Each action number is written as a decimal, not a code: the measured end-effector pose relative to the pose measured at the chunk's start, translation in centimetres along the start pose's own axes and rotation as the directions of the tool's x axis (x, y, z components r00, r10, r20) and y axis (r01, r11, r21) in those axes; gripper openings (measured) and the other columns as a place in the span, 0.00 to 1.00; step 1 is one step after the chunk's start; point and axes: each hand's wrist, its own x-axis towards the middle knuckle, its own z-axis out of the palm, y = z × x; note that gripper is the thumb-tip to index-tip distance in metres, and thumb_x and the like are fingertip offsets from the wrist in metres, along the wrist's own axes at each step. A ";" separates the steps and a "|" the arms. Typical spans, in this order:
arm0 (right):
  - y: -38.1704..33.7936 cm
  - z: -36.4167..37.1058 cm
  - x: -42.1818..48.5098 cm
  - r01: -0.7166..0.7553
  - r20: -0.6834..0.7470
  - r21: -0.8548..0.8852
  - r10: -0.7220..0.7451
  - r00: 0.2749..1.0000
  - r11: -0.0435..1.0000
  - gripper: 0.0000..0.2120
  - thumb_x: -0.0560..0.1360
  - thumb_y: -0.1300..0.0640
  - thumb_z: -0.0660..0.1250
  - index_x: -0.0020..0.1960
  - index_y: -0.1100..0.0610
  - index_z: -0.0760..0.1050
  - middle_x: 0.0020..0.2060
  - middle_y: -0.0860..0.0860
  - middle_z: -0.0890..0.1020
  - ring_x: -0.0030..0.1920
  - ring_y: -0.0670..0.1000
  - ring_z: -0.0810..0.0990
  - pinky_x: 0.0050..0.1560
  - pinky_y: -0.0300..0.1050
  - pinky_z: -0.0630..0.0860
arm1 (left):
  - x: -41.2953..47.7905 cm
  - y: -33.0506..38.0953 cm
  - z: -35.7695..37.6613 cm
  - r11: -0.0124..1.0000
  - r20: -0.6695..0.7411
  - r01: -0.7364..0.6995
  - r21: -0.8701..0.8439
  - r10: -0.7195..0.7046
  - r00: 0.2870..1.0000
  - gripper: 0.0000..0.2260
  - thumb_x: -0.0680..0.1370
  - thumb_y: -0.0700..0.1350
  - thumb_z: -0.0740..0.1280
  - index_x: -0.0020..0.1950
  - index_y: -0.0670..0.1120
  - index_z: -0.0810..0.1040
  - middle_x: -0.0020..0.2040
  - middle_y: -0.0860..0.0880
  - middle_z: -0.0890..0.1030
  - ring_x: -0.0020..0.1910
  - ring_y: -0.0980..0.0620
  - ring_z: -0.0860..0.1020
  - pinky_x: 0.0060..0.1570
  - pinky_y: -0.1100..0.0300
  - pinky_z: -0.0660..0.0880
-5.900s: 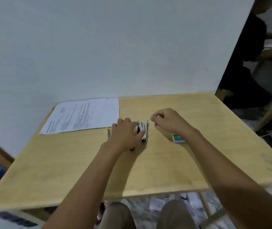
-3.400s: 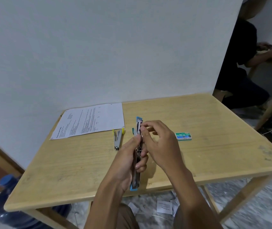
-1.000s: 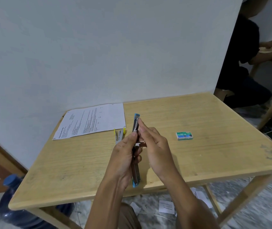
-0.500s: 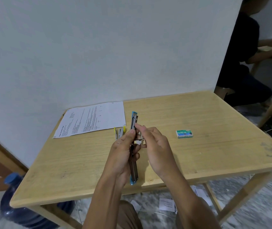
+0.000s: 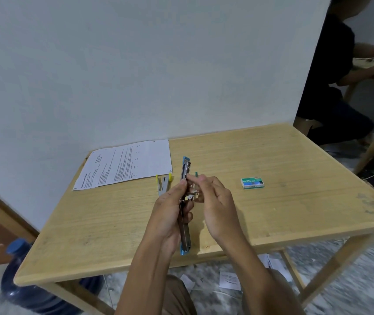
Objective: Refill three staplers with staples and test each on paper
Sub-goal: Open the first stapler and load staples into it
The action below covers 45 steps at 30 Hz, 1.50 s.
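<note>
My left hand (image 5: 170, 214) grips a blue stapler (image 5: 185, 221) swung open into one long line, held above the wooden table (image 5: 295, 201). My right hand (image 5: 215, 201) has its thumb and forefinger pinched at the metal magazine in the stapler's upper half; I cannot see whether staples lie between them. A yellow stapler (image 5: 163, 183) lies on the table just left of my hands. Only a green tip of a third stapler (image 5: 196, 174) shows behind my right fingers. A green staple box (image 5: 252, 183) lies to the right. Printed paper (image 5: 127, 163) lies at the back left.
A white wall (image 5: 136, 64) rises right behind the table. A blue water bottle (image 5: 29, 285) stands on the floor at the left. Paper scraps (image 5: 229, 280) litter the floor under the table. Another person (image 5: 331, 83) sits at a second table to the right.
The blue stapler has come off the table into my left hand and has been swung open. In the last second my right fingertips have stayed at its magazine, shifting slightly.
</note>
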 end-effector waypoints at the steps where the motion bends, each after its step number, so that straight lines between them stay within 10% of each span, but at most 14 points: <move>1: 0.1 0.0 0.2 -0.057 -0.061 0.108 0.064 0.996 0.993 0.16 0.83 0.51 0.58 0.48 0.45 0.84 0.42 0.48 0.79 0.47 0.46 0.80 0.55 0.46 0.78 | 0.1 0.1 0.0 1.000 -0.011 0.002 0.008 -0.002 1.000 0.10 0.80 0.47 0.65 0.52 0.45 0.84 0.38 0.52 0.80 0.28 0.58 0.70 0.25 0.66 0.65; 7: 1.3 0.6 2.1 -0.449 0.064 0.671 0.557 0.828 0.590 0.17 0.84 0.52 0.55 0.58 0.60 0.80 0.53 0.56 0.83 0.49 0.52 0.82 0.50 0.44 0.74 | 0.3 1.2 0.2 0.928 -0.041 -0.101 0.360 0.124 0.991 0.10 0.81 0.44 0.64 0.46 0.45 0.84 0.33 0.56 0.81 0.25 0.59 0.71 0.24 0.68 0.65; 13: 1.4 2.0 2.5 -0.529 0.288 0.825 0.657 0.696 0.200 0.15 0.83 0.58 0.56 0.55 0.62 0.81 0.41 0.57 0.87 0.37 0.54 0.87 0.59 0.47 0.78 | 1.0 1.9 0.6 0.109 0.054 -0.094 0.990 0.327 0.943 0.09 0.80 0.49 0.62 0.58 0.52 0.79 0.49 0.52 0.78 0.53 0.47 0.79 0.42 0.58 0.70; 16: 2.3 2.5 2.4 -0.496 0.292 0.862 0.698 0.654 0.105 0.16 0.83 0.60 0.55 0.52 0.63 0.81 0.42 0.57 0.85 0.45 0.54 0.85 0.66 0.46 0.74 | 0.9 2.5 1.2 -0.005 0.069 -0.071 0.997 0.284 0.956 0.10 0.80 0.49 0.61 0.59 0.55 0.78 0.52 0.51 0.79 0.54 0.46 0.78 0.42 0.58 0.67; 22: 2.5 1.9 2.6 -0.424 0.261 0.898 0.631 0.730 0.120 0.16 0.82 0.62 0.52 0.46 0.63 0.78 0.35 0.57 0.84 0.34 0.54 0.85 0.40 0.44 0.81 | 1.2 3.7 0.5 0.414 0.147 -0.238 0.878 0.239 0.960 0.11 0.80 0.45 0.65 0.42 0.46 0.84 0.35 0.50 0.82 0.31 0.57 0.76 0.30 0.66 0.69; 25: 2.1 0.3 2.8 -0.336 0.163 0.916 0.563 0.810 0.219 0.13 0.80 0.70 0.50 0.53 0.63 0.73 0.46 0.62 0.83 0.45 0.58 0.84 0.53 0.51 0.81 | 1.2 3.2 -0.6 0.647 0.041 -0.154 0.747 0.187 0.981 0.12 0.80 0.47 0.66 0.38 0.45 0.82 0.33 0.47 0.73 0.25 0.56 0.66 0.26 0.64 0.62; 28: 2.4 -1.6 3.7 -0.286 -0.061 0.680 0.441 0.895 0.675 0.13 0.80 0.72 0.50 0.53 0.59 0.69 0.51 0.62 0.82 0.52 0.56 0.84 0.61 0.50 0.76 | 1.2 1.8 -1.7 0.698 -0.051 -0.080 0.711 0.165 0.985 0.12 0.80 0.48 0.67 0.40 0.43 0.83 0.28 0.50 0.71 0.26 0.54 0.63 0.28 0.62 0.61; 31: 4.0 -3.4 5.0 -0.205 -0.098 -0.058 0.199 0.975 0.977 0.12 0.82 0.66 0.52 0.51 0.52 0.69 0.48 0.52 0.83 0.53 0.50 0.83 0.62 0.52 0.77 | 1.1 0.3 -1.9 0.662 -0.094 -0.052 0.747 0.183 0.979 0.13 0.80 0.48 0.66 0.39 0.44 0.83 0.22 0.55 0.70 0.24 0.56 0.65 0.28 0.62 0.62; 36: 5.8 -4.8 6.3 -0.005 0.159 -0.684 0.156 0.975 0.730 0.21 0.78 0.69 0.50 0.62 0.49 0.67 0.62 0.48 0.79 0.62 0.46 0.73 0.76 0.53 0.59 | 1.6 -1.3 -2.1 0.552 -0.093 -0.056 0.832 0.238 0.967 0.10 0.79 0.47 0.65 0.43 0.47 0.84 0.38 0.47 0.83 0.36 0.50 0.77 0.36 0.59 0.70; 39: 6.4 -4.9 6.5 0.080 0.247 -0.787 0.194 0.949 0.611 0.25 0.78 0.69 0.49 0.69 0.48 0.64 0.69 0.46 0.75 0.74 0.48 0.65 0.79 0.54 0.38 | 2.0 -1.9 -2.3 0.496 -0.075 -0.068 0.866 0.262 0.962 0.08 0.79 0.47 0.66 0.45 0.48 0.84 0.38 0.51 0.82 0.39 0.53 0.79 0.39 0.58 0.74; 45: 5.9 -5.3 6.2 0.161 0.315 -0.770 0.148 0.938 0.617 0.28 0.81 0.67 0.51 0.77 0.47 0.55 0.77 0.48 0.63 0.75 0.47 0.62 0.79 0.56 0.37 | 2.4 -3.0 -2.2 0.394 -0.039 -0.089 0.915 0.305 0.952 0.09 0.79 0.49 0.65 0.49 0.48 0.84 0.44 0.49 0.84 0.44 0.48 0.81 0.44 0.54 0.78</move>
